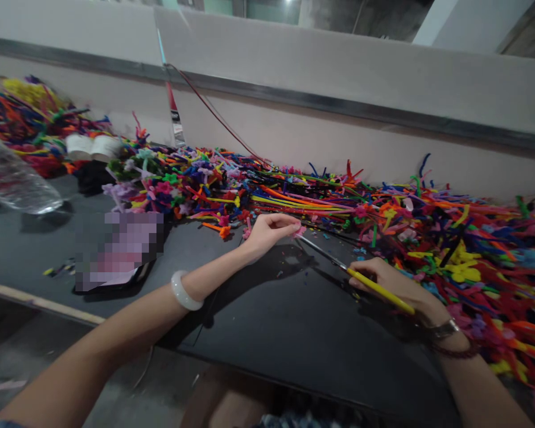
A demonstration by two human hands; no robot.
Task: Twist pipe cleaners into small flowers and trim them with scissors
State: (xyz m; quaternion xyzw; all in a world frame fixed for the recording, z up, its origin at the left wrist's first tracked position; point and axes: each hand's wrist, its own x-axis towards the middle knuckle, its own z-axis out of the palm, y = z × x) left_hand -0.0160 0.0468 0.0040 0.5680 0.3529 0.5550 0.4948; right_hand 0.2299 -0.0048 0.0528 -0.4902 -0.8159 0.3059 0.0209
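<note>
Pinching a small pink pipe-cleaner flower (299,230) in L hand (270,233), fingers shut on it. Tip of a yellow-wrapped metal rod (365,280) just beside it, R hand (395,284) curled firmly round the rod. Both over dark bench (258,339), near its front edge. Colored pipe-cleaner heaps (450,249) along back edge, against grey wall (339,89); concrete floor (49,368) below.

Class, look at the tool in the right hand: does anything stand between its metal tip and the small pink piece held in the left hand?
Nothing visible does: the yellow-handled tool runs from the right hand straight to the small pink piece pinched in the left hand.
</note>
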